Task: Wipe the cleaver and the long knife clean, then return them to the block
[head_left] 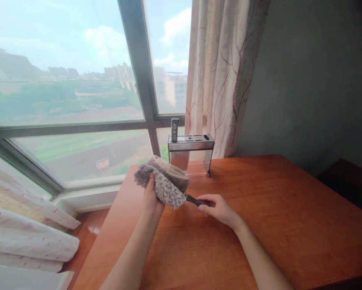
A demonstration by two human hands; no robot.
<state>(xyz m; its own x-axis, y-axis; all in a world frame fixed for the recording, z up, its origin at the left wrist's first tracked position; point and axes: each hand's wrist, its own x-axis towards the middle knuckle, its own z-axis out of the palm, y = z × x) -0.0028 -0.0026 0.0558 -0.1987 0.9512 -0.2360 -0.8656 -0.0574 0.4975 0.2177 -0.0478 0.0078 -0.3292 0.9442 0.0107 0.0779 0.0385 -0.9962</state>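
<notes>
A fluffy grey-and-white duster (170, 192) is held up above the wooden table, tilted, with its black handle (195, 200) pointing right. My left hand (153, 194) grips the fluffy head from below, the thumb pressed on its front. A folded beige-brown cloth-like piece (173, 173) lies against the back of the head; whether it belongs to the duster I cannot tell. Around the ribbed end of the handle, my right hand (218, 207) has its fingers closed. Behind the duster stands a see-through holder with a metal top (195, 141), and a dark grey handle (175, 129) sticks up from its left end.
The reddish-brown table (259, 241) reaches toward the window (66, 80). A patterned curtain (220, 72) hangs behind the holder, beside a grey wall (304, 80). Another curtain (32, 237) bunches at the lower left, past the table's left edge.
</notes>
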